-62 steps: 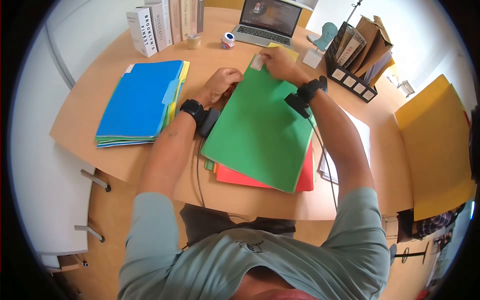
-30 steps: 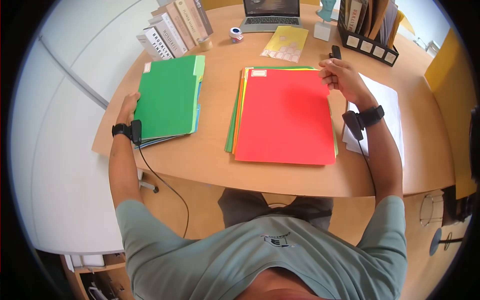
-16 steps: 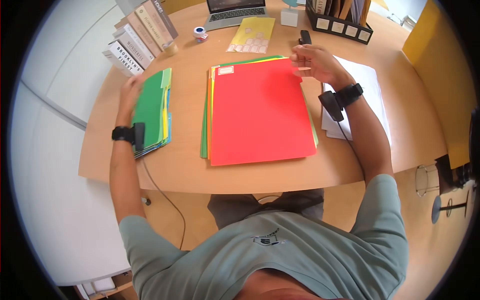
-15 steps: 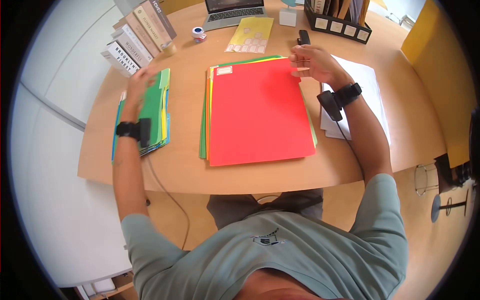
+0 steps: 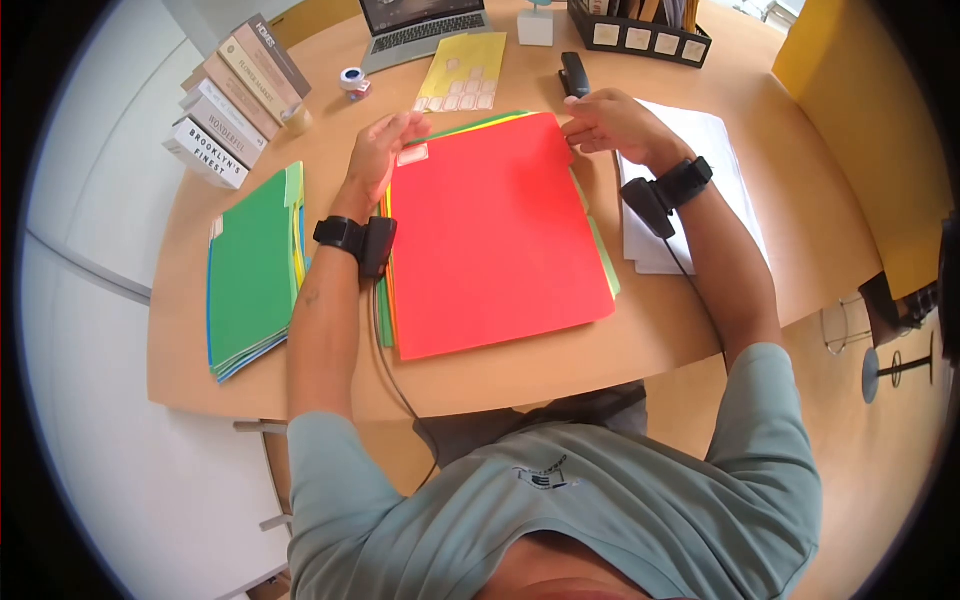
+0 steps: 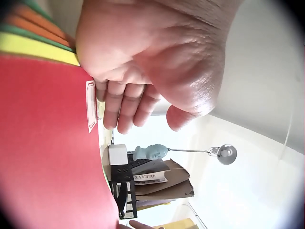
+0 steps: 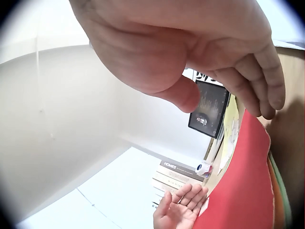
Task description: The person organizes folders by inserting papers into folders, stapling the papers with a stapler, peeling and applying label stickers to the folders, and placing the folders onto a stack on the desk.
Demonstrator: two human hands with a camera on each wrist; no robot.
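A red folder tops a stack in the middle of the desk, with yellow, orange and green folder edges showing under it. Beside the stack's upper left corner, near the white label, is my left hand, its palm turned inward. Its fingers lie straight and hold nothing. At the upper right edge my right hand has loosely bent fingers with nothing in them. To the left lies a second stack with a green folder on top and blue edges underneath.
White papers lie right of the folders. Behind are a stapler, a yellow label sheet, a tape roll and a laptop. Books stand at the back left, a black file holder at the back right.
The green folder went from the middle onto the left stack, uncovering the red folder. My left hand let go of it and came back right to the red folder's corner.
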